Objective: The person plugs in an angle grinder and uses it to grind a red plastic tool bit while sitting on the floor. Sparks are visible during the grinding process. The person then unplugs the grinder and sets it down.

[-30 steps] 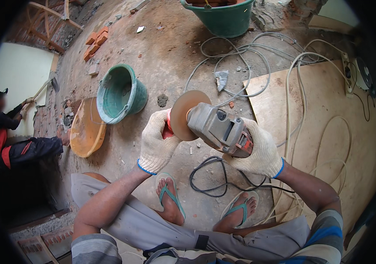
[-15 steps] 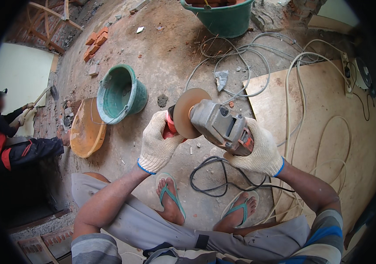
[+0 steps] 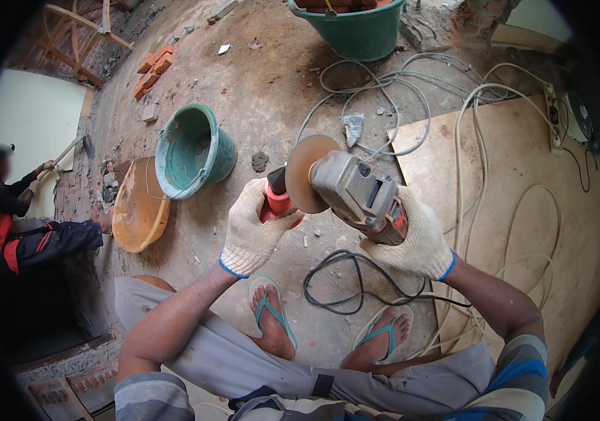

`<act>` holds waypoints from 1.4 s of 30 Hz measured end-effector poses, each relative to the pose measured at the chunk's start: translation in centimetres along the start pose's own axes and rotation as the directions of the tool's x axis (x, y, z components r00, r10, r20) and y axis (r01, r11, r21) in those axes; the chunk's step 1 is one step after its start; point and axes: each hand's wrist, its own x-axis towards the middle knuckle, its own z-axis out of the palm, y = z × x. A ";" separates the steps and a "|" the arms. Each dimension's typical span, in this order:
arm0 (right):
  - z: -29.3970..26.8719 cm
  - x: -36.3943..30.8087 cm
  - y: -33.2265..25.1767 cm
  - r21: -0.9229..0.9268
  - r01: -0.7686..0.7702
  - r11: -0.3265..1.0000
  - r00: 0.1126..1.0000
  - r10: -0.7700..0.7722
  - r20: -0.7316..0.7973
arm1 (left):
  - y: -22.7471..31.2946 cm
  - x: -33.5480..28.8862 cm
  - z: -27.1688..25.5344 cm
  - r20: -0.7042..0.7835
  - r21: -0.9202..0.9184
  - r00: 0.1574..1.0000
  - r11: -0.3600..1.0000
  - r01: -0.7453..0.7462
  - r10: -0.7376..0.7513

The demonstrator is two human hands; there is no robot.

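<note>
My right hand, in a white knit glove, is wrapped round the body of a grey and red angle grinder. The grinder's round brown disc stands on edge between my hands, facing left. In my gloved left hand is a red rounded piece with a dark tip; its kind is unclear and my fingers cover part of it. The dark tip sits close beside the disc, and a narrow gap seems to part them. Below the grinder, a black cord lies looped on the floor near my sandalled feet.
A green bucket and a tilted orange basin stand at left. Another green tub is far ahead, near grey cable loops. Plywood with pale cables lies at right. Another person swings a long-handled tool far left.
The grinder has shifted slightly right and up, away from the red piece, so more of its dark tip shows. My left hand has barely moved.
</note>
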 end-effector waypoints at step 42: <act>0.4 -0.1 1.1 -0.005 0.032 0.999 0.998 -0.032 -0.062 | 0.8 -0.2 -0.1 0.043 0.072 0.999 0.997 0.007 -0.010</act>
